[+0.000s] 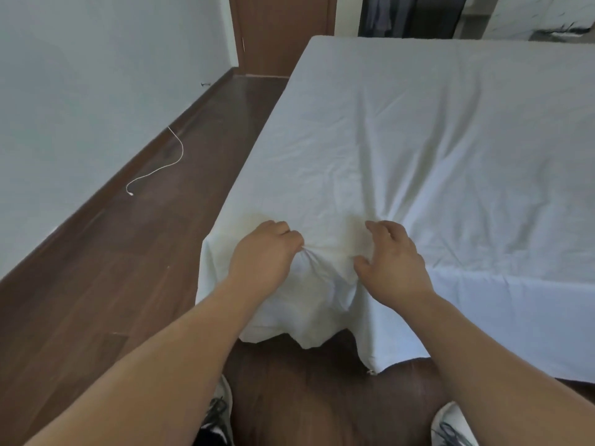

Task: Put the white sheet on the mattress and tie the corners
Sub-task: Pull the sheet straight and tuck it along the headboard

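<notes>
Brown wooden floor (135, 252) and a pale wall (80, 75) lie left of the mattress (273, 123), which the white sheet (418, 140) covers fully. At the mattress's near corner the sheet hangs loose. It looks light and soft, so it is best gathered at this corner. The left hand (264, 252) pinches a fold there; the right hand (392, 255) rests beside it with spread fingers. A thin white cable (167, 165) lies on the floor.

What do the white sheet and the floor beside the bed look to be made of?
White sheet: thin woven cloth, probably cotton or a blend, matte; it creases finely and bunches where the left hand pinches it. Floor: dark brown wood or wood-look laminate, with visible plank seams and a soft sheen; which one cannot be told.
</notes>
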A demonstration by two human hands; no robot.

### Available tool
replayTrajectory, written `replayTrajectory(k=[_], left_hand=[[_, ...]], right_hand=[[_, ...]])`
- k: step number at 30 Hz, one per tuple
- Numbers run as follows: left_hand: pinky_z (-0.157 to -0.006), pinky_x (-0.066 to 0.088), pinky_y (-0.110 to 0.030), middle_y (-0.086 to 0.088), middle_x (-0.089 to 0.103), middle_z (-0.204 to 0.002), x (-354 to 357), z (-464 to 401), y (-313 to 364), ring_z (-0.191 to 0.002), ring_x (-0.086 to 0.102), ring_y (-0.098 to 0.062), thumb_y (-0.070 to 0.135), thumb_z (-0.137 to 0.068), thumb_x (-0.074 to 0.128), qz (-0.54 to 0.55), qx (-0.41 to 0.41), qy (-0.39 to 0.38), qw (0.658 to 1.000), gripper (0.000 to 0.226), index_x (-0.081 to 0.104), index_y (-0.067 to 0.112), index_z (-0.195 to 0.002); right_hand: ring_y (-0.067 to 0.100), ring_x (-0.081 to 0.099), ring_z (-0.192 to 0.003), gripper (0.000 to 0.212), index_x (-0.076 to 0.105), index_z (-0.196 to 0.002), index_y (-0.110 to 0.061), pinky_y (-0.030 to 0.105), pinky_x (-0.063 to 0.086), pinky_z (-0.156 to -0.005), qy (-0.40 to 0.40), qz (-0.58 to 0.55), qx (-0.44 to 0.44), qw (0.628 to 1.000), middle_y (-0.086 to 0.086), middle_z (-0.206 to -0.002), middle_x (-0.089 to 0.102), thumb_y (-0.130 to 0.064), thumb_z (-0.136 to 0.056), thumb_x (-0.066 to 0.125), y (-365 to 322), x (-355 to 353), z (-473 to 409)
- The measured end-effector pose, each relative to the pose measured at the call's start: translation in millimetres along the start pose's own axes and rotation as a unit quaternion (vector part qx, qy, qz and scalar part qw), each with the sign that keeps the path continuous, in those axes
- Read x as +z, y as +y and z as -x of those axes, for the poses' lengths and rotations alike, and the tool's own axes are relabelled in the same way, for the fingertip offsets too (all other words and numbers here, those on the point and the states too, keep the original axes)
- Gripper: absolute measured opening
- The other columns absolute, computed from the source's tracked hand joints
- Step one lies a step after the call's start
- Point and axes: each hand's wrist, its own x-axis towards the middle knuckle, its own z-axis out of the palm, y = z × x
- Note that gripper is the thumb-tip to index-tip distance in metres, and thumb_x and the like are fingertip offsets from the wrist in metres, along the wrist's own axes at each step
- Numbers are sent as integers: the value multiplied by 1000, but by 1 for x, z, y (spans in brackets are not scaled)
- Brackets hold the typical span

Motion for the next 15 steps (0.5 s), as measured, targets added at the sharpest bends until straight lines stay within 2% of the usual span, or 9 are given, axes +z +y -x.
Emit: replayTrajectory(k=[2, 5, 9, 12, 15], left_hand=[[-48, 51, -41, -1, 52, -72, -4, 2, -6, -67, 53, -25, 8, -82, 82, -3, -5, 0, 1000, 13, 72, 15, -81], [-48, 51, -39, -4, 53, -71, -16, 8, -21, -63, 56, -28, 7, -83, 82, 1, -39, -2, 999, 11, 73, 14, -81], [-53, 49, -37, -6, 57, -76, -28, 11, -29, -66, 60, -31, 12, -91, 75, 2, -51, -1, 999, 3, 76, 13, -88], [-64, 48, -37, -4, 60, -89, -29, 8, -25, -84, 60, -27, 17, -98, 63, 23, -80, -39, 996, 11, 74, 15, -97], [-83, 51, -42, -2, 60, -110, -35, 7, -31, -107, 56, -27, 15, -94, 56, 61, -167, -31, 984, 24, 70, 20, -113]], right_hand=[[27, 44, -136, 65, 35, -154, -23, 51, 42, -109, 17, -51, 21, 998, 0, -159, 26, -36, -94, 57, 1, 1, -3], [29, 45, -136, 64, 37, -153, -22, 51, 42, -109, 30, -84, 32, 995, 0, -158, 28, -45, -96, 57, 3, 2, -5], [30, 42, -137, 62, 44, -150, -22, 47, 40, -110, 13, -29, 29, 999, 3, -155, 37, -54, -97, 52, 3, 5, -6], [31, 43, -129, 54, 53, -140, -24, 46, 41, -105, 5, 41, 6, 999, 0, -151, 41, -56, -97, 50, 1, 6, -3], [30, 38, -133, 50, 54, -140, -25, 47, 41, -104, 19, 76, -24, 997, -2, -153, 40, -52, -98, 51, -1, 7, 1]])
